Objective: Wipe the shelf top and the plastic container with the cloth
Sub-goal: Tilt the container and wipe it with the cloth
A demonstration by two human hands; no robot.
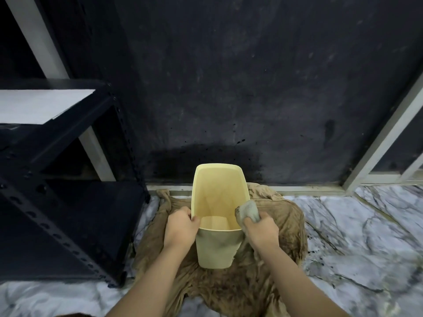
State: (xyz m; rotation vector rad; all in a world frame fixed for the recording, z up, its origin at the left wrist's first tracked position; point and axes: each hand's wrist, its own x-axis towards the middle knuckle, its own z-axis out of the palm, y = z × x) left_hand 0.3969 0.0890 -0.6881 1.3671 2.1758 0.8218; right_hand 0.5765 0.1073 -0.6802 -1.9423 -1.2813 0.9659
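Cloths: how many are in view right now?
2. A small grey cloth is bunched in the right hand against the yellow container's right rim. A large brown cloth lies spread on the floor under the container. None other shows.

The black shelf [68, 202] runs off the left edge, so its full width and its white top board [34, 106] are only partly seen. The brown fabric [229, 289] under the plastic container [217, 245] runs out of frame at the bottom, and the container hides its middle. The cloth [248, 212] is bunched in the right hand [261, 232], its size not readable. The left hand [180, 227] covers part of the container's near-left rim. Both forearms are cut off by the bottom edge. The floor [354, 236] blurs toward the right.
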